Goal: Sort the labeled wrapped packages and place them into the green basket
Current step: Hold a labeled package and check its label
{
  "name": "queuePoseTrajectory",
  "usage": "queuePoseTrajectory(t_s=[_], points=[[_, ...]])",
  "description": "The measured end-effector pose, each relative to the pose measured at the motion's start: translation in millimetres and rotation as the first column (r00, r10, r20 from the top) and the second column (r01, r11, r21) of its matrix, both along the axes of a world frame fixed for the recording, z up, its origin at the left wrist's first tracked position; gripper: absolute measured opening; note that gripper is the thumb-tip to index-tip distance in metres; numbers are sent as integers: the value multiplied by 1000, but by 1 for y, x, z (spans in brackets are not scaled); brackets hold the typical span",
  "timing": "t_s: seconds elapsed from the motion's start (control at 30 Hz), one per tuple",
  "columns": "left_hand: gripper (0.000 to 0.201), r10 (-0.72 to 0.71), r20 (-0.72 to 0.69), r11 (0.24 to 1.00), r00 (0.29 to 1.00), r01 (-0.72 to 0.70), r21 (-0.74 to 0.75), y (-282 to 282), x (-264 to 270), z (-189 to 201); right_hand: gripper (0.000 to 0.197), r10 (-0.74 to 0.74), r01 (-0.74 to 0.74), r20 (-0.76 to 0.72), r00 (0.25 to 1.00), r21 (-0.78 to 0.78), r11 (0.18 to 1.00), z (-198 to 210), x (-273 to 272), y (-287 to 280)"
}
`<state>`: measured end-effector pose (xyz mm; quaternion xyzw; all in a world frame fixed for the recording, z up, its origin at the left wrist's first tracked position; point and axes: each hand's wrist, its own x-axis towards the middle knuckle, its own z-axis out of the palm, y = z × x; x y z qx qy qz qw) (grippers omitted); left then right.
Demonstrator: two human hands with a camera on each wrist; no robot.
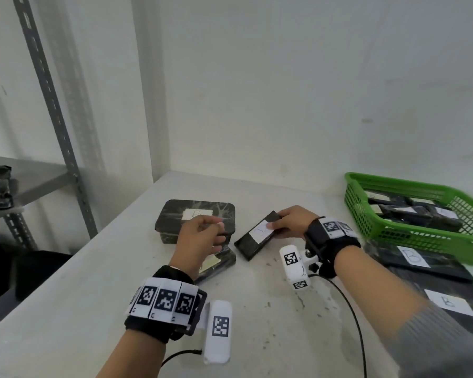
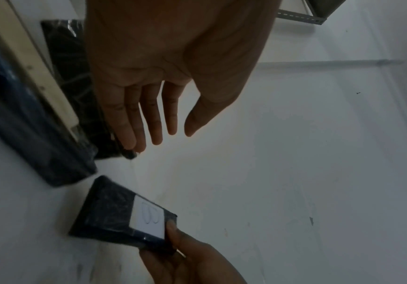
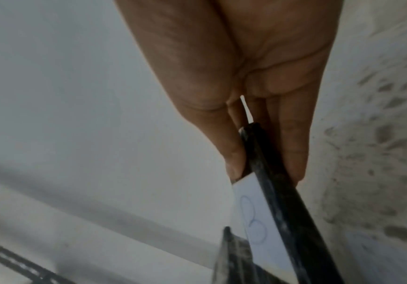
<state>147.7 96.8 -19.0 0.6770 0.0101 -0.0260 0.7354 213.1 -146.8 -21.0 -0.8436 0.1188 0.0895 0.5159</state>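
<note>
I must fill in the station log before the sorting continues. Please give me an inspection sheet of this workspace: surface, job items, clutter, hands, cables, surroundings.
Surface: pale table, with dark specks and stains.
Job's things: green basket at the right, already holding several wrapped packages; small labeled package held; large package behind the left hand; two flat labeled packages in front of the basket.
Clutter: nothing seen.
Grippers: right hand pinches the small package's end; left hand holds nothing, fingers straight in the left wrist view.
Cables: black cable trails over the table from the right wrist.
Surroundings: white walls; grey metal shelf at the left, with dark wrapped items.
</note>
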Motion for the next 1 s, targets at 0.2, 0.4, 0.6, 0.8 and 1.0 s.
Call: queuePoseTrajectory(t_s=[0.2,0.4,0.6,0.8,1.0], points=[[14,-43,-10,996,999,42,-80,-38,-8,-8,13,-244,151,104,964,542,827,0,-88,-19],[20,-180,-34,960,983,168,-225,-77,-12,-11,11,-369,169,102,924,756,633,-15,-120,-37],[45,-436,-3,811,900,392,-435,-99,-11,-20,11,-408,111,172,897,805,583,-19,-126,-38],[35,-454,87,766,887,438,-470,-99,-7,-28,46,-318,-3,270,909,768,641,-20,-138,-35],[40,-401,128,788,907,412,-458,-99,-12,-31,40,-256,-82,342,904,727,682,-19,-140,-35]])
